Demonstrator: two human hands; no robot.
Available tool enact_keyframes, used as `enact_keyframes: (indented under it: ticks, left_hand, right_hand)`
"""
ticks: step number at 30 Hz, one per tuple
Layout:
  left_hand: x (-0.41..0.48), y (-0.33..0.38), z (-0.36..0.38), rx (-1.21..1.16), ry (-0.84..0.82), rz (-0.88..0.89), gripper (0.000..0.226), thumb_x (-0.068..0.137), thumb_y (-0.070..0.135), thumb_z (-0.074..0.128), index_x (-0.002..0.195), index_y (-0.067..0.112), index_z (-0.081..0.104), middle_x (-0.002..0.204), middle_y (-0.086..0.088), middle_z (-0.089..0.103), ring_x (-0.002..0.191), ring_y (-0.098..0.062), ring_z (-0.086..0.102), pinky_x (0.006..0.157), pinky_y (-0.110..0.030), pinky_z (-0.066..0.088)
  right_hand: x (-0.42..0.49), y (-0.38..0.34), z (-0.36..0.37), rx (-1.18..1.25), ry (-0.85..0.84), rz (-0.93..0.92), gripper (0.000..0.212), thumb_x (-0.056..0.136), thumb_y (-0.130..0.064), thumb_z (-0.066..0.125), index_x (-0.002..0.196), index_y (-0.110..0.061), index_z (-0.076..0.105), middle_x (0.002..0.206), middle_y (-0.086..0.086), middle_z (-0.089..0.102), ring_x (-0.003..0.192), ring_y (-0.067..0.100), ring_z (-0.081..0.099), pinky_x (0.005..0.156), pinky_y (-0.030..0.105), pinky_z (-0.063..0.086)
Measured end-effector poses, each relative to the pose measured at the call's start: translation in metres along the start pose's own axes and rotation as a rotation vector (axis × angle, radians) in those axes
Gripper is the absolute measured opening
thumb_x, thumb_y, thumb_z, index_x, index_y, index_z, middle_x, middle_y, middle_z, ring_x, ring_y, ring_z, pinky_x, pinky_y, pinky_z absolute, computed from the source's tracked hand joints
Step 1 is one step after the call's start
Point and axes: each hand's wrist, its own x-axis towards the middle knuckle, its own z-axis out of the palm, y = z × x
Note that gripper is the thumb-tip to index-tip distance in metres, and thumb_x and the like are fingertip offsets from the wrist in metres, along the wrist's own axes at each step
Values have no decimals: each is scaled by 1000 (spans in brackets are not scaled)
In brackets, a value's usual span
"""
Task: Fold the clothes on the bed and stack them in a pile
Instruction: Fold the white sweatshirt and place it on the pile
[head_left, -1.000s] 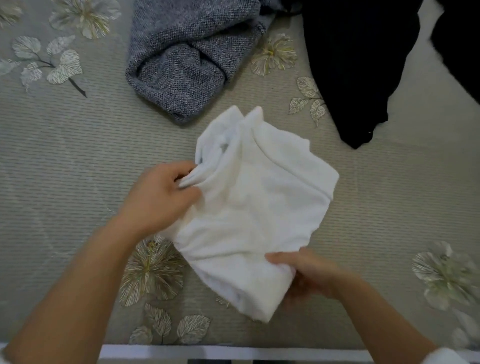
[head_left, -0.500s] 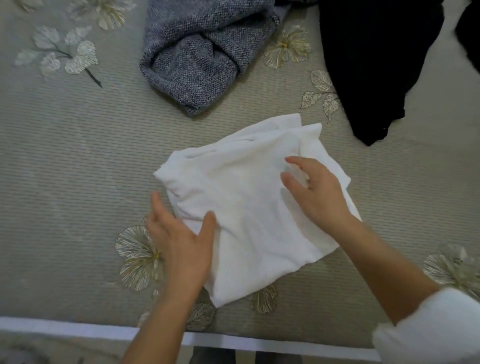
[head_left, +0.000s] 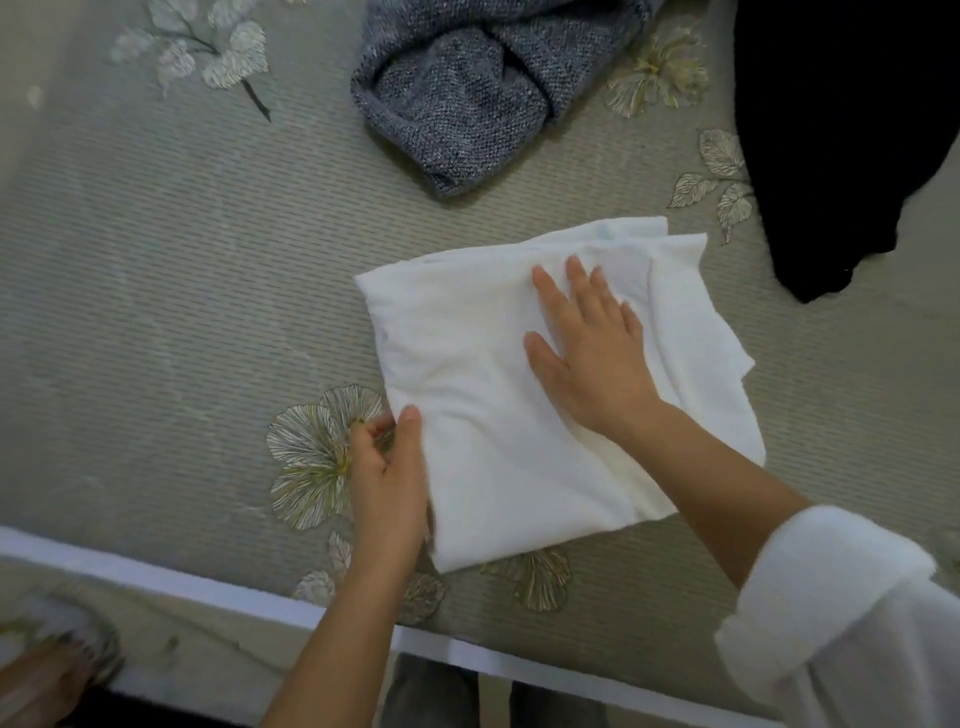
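Pressing flat, the right hand pins the white garment; the left hand pinches its edge, where tugging could spoil the fold.

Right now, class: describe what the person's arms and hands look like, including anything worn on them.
The right hand and left hand are bare: no gloves, rings or watch show. The right arm wears a white sleeve, rolled back into a thick cuff partway up the forearm. The left forearm is bare as far as the frame shows.
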Motion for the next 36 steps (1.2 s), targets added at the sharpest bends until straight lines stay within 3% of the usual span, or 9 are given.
enact_keyframes:
  ticks: [3, 8, 13, 17, 20, 24, 27, 31, 36]
  left_hand:
    - [-28, -11, -15, 10, -181, -2, 29, 83, 42, 64, 104, 27, 51, 78, 18, 70, 69, 12, 62, 51, -5, 42]
    - [-42, -40, -30, 172, -407, -48, 56, 73, 34, 81, 116, 36, 46, 97, 30, 67, 87, 6, 65, 66, -11, 50]
    - [-39, -53, -38, 136, -353, -103, 48, 76, 52, 63, 113, 23, 56, 92, 22, 71, 85, 5, 66, 64, -11, 48]
    - [-39, -50, -28, 168, -242, -135, 34, 83, 36, 70, 109, 26, 51, 105, 9, 67, 90, -2, 63, 75, -26, 50]
    - [-41, -34, -19, 438, 26, 271, 75, 69, 38, 60, 137, 22, 32, 119, 21, 49, 112, -13, 44, 88, -26, 39]
    - [-24, -10, 15, 732, 31, 689, 66, 89, 44, 41, 149, 30, 18, 158, -4, 11, 145, -22, 5, 113, -37, 6]
    - [4, -11, 40, 961, -61, 632, 64, 98, 50, 28, 152, 31, 2, 160, -4, -15, 144, -20, -22, 118, -48, -4]
    - [26, -23, 39, 1024, -99, 564, 68, 94, 62, 21, 151, 36, -4, 157, 1, -25, 142, -18, -28, 116, -49, -9]
    - [23, -27, 17, 914, -90, 540, 74, 89, 70, 23, 151, 37, 1, 159, 2, -17, 146, -32, -8, 117, -50, 4]
  right_hand:
    - [-20, -27, 4, 30, 21, -226, 56, 99, -47, 32, 149, -47, 6, 162, -4, -1, 148, 17, -7, 116, 44, 1]
    - [-7, -65, 22, -30, -118, -345, 51, 100, -52, 21, 146, -52, -1, 161, -4, -11, 146, 20, -18, 116, 54, -5]
    - [17, -71, 38, -237, -234, -280, 54, 97, -59, 12, 146, -51, -10, 157, -1, -27, 142, 24, -30, 110, 65, -9]
    - [18, -70, 33, -160, -255, -304, 54, 98, -56, 17, 147, -49, -5, 159, -1, -22, 143, 23, -28, 112, 61, -11]
    - [1, -48, 21, -20, -41, -347, 54, 100, -46, 25, 151, -40, 7, 162, 1, 1, 148, 19, -8, 119, 45, -3]
    - [-35, 3, 17, -177, 41, -240, 55, 98, -48, 20, 150, -41, 2, 160, -3, -5, 148, 19, -10, 119, 42, -7]
    - [-40, 42, 17, -311, -67, -73, 55, 94, -58, 4, 146, -48, -12, 157, -9, -20, 144, 14, -24, 117, 45, -14]
    - [-30, 76, 9, -383, -68, 71, 55, 96, -57, 2, 145, -48, -19, 153, -14, -30, 140, 7, -30, 113, 50, -19]
    - [-33, 79, -5, -157, 116, 105, 57, 99, -41, 36, 151, -34, 15, 162, -3, 4, 147, 23, 2, 116, 53, 4]
